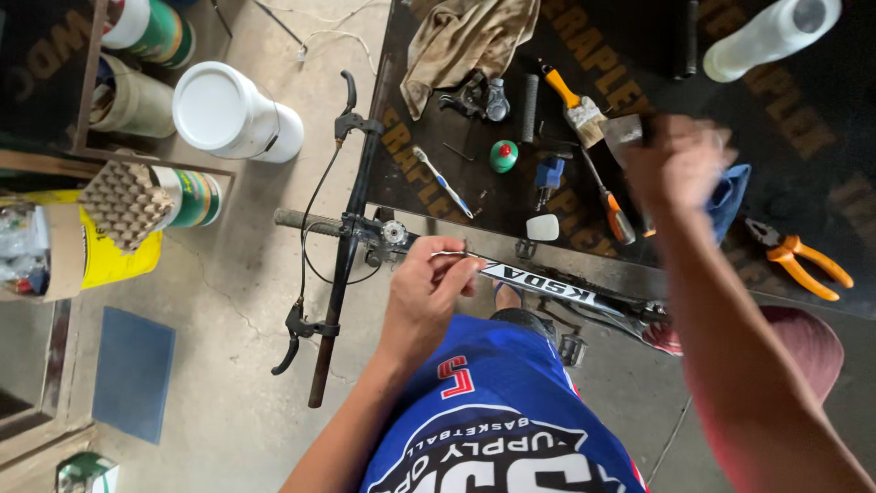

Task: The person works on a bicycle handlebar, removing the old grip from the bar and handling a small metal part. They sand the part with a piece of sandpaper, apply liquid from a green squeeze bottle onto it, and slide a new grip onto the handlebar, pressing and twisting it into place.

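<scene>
Bike frame under my left hand, right hand up over the tool-strewn tabletop.

Biggest first: I see the black tabletop (821, 137) along the top, then the bicycle (547, 288) leaning across the concrete floor (228, 301), its black handlebar (342, 246) running down the picture. My left hand (424, 297) sits on the top tube just behind the stem, fingers (456, 274) pinched closed on a thin silvery piece lying along the tube. My right hand (680, 164) is raised over the tabletop and blurred; it looks fisted, but I cannot tell whether the fingers grip anything. Just beside it lie a blue cloth (730, 196) and orange pliers (803, 260), then a paintbrush (575, 105), a screwdriver (611, 205) and a toothbrush (443, 183). A white bucket (233, 110) stands left of the handlebar.
</scene>
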